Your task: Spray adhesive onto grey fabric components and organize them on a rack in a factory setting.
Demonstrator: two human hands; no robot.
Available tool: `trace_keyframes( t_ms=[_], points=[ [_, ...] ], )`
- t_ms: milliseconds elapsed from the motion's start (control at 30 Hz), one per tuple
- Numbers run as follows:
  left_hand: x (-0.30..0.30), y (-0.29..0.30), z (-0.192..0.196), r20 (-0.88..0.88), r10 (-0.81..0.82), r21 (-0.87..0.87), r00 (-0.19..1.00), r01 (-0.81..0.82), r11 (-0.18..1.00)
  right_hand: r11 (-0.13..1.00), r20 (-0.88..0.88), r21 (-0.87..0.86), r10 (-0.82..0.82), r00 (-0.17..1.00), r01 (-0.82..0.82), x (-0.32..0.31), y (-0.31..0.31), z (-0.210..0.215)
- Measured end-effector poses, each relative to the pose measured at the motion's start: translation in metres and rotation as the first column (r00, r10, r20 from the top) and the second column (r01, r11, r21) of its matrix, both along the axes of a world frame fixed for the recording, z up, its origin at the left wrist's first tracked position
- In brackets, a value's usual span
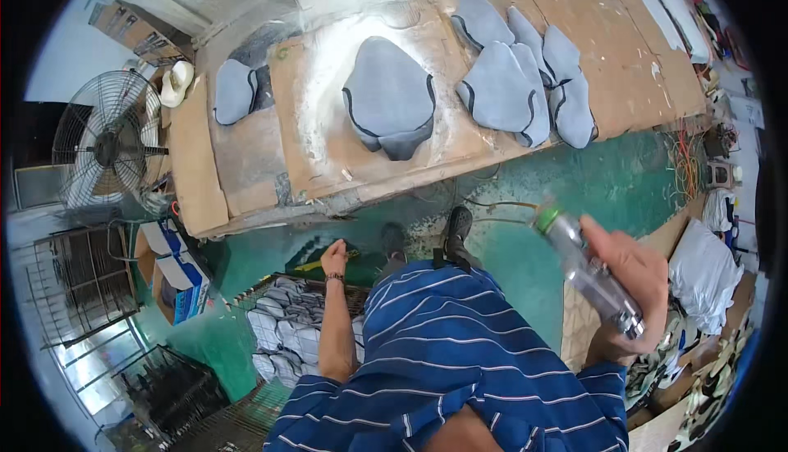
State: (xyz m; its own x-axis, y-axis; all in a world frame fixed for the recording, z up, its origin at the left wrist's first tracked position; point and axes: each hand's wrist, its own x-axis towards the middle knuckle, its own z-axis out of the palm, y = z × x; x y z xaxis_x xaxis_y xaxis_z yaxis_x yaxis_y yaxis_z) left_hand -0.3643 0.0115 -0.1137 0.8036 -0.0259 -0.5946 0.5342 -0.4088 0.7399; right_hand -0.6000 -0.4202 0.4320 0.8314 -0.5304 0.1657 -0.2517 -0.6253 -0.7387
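Observation:
My right hand (636, 275) is wrapped round a shiny metal spray gun (587, 267) with a green end, held up to the right of my body. Loosely curled, my left hand (335, 259) hangs above a wire basket (246, 294) of grey pads; I see nothing in its fingers. On the workbench in front of me lies a large grey padded piece (389, 87) with black edging, ringed by white residue. It is apart from both hands. Several similar grey pieces (499, 87) overlap to its right, and a smaller grey piece (235, 92) lies to its left.
Cardboard (640, 66) covers much of the workbench. A black fan (107, 148) stands at the left, above an open blue-and-white carton (176, 275). A thin hose (501, 204) crosses the green floor. White bags (704, 271) and patterned pieces line the right side.

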Motion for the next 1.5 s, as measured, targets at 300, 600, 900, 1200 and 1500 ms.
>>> trace_keyframes(
  t_ms=[300,600,900,1200,1500],
  points=[
    [0.017,-0.057,0.043,0.091,-0.114,0.087,0.989,0.106,0.991,0.988,-0.006,-0.084,-0.127,0.992,0.126,-0.017,0.005,0.002],
    [0.033,-0.103,0.07,0.261,-0.108,-0.096,0.959,0.137,0.986,0.995,-0.015,-0.099,0.031,0.999,-0.032,-0.047,-0.008,0.014],
    [0.088,-0.197,0.16,0.711,-0.052,-0.136,0.701,0.211,0.968,0.973,-0.001,-0.23,-0.021,1.0,0.02,-0.043,-0.018,0.005],
    [0.141,-0.285,0.225,0.822,-0.547,0.458,0.159,0.386,0.8,0.989,-0.012,-0.112,0.095,0.995,-0.096,-0.06,-0.022,0.008],
    [0.18,-0.304,0.224,0.805,-0.59,0.513,0.068,0.419,0.749,0.995,-0.052,-0.094,0.026,0.998,-0.031,-0.09,-0.021,0.0]
  ],
)
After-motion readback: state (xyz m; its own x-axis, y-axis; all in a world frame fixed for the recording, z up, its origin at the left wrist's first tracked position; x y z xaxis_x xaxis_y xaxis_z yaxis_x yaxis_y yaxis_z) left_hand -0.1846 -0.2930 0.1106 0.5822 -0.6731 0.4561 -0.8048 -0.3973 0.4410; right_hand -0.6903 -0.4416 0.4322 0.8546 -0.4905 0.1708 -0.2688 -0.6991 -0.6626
